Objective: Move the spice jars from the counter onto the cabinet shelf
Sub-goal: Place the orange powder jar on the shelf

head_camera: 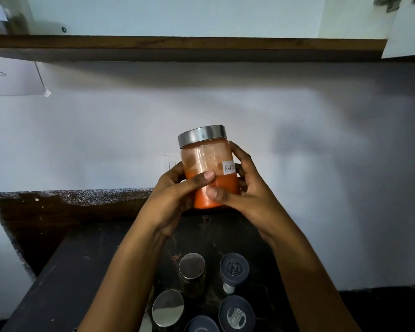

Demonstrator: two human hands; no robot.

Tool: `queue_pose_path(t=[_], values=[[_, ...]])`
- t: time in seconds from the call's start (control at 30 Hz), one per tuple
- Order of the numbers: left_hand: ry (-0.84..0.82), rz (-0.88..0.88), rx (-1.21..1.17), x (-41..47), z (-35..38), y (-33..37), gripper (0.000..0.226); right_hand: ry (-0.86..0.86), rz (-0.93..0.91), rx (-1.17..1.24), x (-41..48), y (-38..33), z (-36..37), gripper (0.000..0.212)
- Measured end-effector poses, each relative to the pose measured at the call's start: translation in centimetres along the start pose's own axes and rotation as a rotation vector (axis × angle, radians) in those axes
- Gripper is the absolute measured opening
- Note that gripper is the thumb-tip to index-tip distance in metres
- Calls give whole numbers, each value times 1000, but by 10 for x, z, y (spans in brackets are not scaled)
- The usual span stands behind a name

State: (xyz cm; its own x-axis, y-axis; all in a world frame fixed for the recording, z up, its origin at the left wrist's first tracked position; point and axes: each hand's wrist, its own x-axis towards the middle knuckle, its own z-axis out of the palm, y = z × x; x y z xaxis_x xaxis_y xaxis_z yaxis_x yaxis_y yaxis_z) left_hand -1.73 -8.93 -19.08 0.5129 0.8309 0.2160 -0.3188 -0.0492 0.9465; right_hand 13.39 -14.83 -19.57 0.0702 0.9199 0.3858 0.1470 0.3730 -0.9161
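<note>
A pale painted wall (297, 116) fills most of the view, crossed near the top by the long brown wooden cabinet shelf (177, 43). Below lies the dark speckled stone counter (86, 259). Both arms reach up from the bottom edge. The left hand (170, 200) and the right hand (244, 188) wrap round a clear round jar of red-orange powder with a brushed steel lid (206, 161), thumbs across its front, holding it nearly upright in the air above the counter and well below the shelf. Five smaller lidded jars (192, 265) stand clustered on the counter beneath the forearms, two with steel lids and three with dark ones. At the shelf's far left stands what may be a glass container (7, 15), too blurred to tell. A small white handwritten label (229, 167) on the held jar reads "Red", the rest hidden by fingers.
</note>
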Motion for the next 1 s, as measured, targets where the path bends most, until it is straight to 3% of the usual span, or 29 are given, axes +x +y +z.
queue_pose_path(t=[0.2, 0.37, 0.5, 0.57, 0.7, 0.83, 1.0], values=[[-44, -24, -133, -1, 2, -1, 93, -60, 86, 102, -1, -6, -13, 78], [156, 71, 28, -2, 18, -9, 65, 101, 18, -48, 2, -5, -12, 95], [128, 56, 16, -3, 20, -4, 63, 72, 15, -150, 0, -10, -15, 98], [101, 48, 5, -3, 16, -2, 61, 32, 39, -77, -1, -14, -20, 96], [67, 37, -30, -4, 12, 0, 88, -27, 100, 94, -5, -16, -27, 80], [166, 87, 63, -8, 21, -3, 68, 70, 87, 72, -4, -11, -24, 91], [124, 116, 221, -11, 11, -4, 64, 110, 62, -31, -3, -11, -18, 94]])
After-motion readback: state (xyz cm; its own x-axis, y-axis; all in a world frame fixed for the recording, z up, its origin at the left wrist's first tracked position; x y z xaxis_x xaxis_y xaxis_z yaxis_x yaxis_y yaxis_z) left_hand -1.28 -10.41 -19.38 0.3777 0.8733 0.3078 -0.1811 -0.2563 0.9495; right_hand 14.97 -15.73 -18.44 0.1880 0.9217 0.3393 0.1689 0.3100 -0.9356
